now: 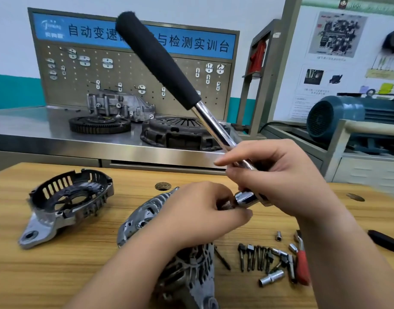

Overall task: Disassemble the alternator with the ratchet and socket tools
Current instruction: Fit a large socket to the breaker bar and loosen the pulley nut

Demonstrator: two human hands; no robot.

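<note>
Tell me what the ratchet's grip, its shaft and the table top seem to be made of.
Grip: matte black with a fuzzy edge, probably foam or soft rubber. Shaft: mirror-bright with sharp reflections, likely chrome-plated steel. Table top: pale with grain lines, wood or a wood-look laminate; I cannot tell which.

The wooden surface (57,275) in front of me carries the alternator body (187,264) near the middle, partly hidden under my arm. Well to its left sits the separate end cover (68,204), open side up. To the right lies a row of bolts and bits (254,257), with a loose socket (270,278) just below them, a smaller socket (278,236) above, and a red-handled tool (302,264) beside them. A black handle (385,241) lies at the right edge.
</note>
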